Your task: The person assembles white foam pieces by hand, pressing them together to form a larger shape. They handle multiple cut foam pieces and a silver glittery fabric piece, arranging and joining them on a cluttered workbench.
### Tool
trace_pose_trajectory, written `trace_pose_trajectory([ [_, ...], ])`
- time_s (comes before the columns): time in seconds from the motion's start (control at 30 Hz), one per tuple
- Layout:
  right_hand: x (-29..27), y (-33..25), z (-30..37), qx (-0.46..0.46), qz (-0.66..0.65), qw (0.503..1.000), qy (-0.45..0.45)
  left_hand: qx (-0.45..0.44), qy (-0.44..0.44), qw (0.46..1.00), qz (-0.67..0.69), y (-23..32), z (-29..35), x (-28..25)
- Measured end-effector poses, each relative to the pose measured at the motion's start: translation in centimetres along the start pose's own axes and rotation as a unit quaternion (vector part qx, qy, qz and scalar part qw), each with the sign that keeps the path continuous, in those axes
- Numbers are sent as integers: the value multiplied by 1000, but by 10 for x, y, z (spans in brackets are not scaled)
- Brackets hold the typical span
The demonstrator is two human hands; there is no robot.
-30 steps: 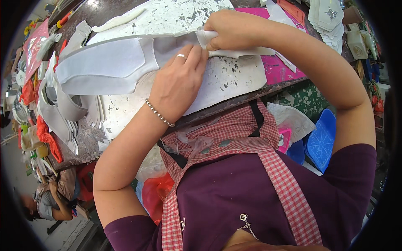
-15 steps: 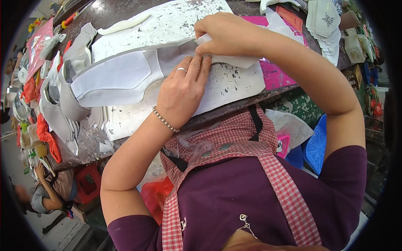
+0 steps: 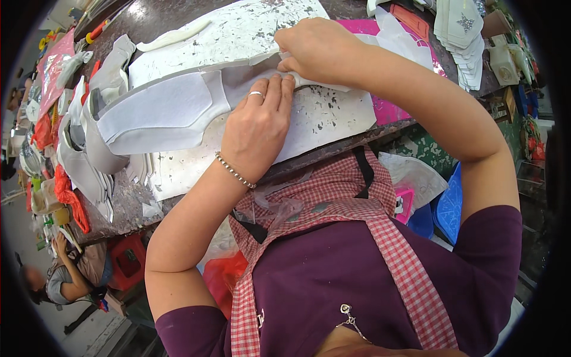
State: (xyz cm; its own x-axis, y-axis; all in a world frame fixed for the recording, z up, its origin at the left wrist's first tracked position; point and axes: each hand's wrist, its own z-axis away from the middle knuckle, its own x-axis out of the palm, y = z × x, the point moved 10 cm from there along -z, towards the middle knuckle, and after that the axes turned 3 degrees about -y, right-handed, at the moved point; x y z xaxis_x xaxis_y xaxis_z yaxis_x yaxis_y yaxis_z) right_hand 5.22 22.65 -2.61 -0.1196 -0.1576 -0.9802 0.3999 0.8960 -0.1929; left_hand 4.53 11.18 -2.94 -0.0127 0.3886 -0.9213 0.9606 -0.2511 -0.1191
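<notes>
A long, curved shoe-upper piece [image 3: 160,110], grey with white backing layers, lies across a paint-flecked white board [image 3: 324,116]. My left hand [image 3: 256,128] rests on its middle, fingers stretched out and lying flat near its folded part. Just beyond those fingertips, my right hand [image 3: 318,50] is closed in a pinch on the far edge of the piece. Its fingers curl inward, and the exact spot they grip is partly covered. Past my right hand, the right end of the piece runs over a pink sheet [image 3: 389,110].
Stacked grey curved pieces [image 3: 83,169] stand at the table's left. A white strip [image 3: 175,35] lies on the board's far side. At the far right is a pile of white pieces [image 3: 461,35] with glitter stars. Another person [image 3: 74,273] sits at the lower left.
My right hand has shifted slightly, and a white flap that stood up between its fingers has gone down out of sight. My left hand stays on the piece, almost still.
</notes>
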Motion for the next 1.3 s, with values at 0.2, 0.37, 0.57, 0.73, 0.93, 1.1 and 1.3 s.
trace_pose_trajectory([
  [0.2, -40, 22, 32, 27, -97, 990, -101, -12, -31, 999, 0, -1, -2, 5],
  [0.37, -68, 20, 88, 10, -663, 746, -64, 9, -2, 1000, -9, 2, -1, 3],
  [0.57, -36, 21, 108, 23, -221, 971, 88, 13, -3, 1000, -1, 1, 0, 2],
  [0.73, -24, -29, 95, -40, -59, 984, 161, -5, -10, 999, 48, -3, 1, -2],
  [0.93, -13, 8, 88, 113, -137, 968, 180, 17, 7, 999, 46, -4, 4, 1],
  [1.1, -4, 18, 82, 176, -103, 973, 111, -3, -42, 999, 29, -2, -1, 5],
  [1.3, 1, 27, 73, 209, -186, 957, 78, -2, -24, 1000, 5, -1, -8, 1],
])
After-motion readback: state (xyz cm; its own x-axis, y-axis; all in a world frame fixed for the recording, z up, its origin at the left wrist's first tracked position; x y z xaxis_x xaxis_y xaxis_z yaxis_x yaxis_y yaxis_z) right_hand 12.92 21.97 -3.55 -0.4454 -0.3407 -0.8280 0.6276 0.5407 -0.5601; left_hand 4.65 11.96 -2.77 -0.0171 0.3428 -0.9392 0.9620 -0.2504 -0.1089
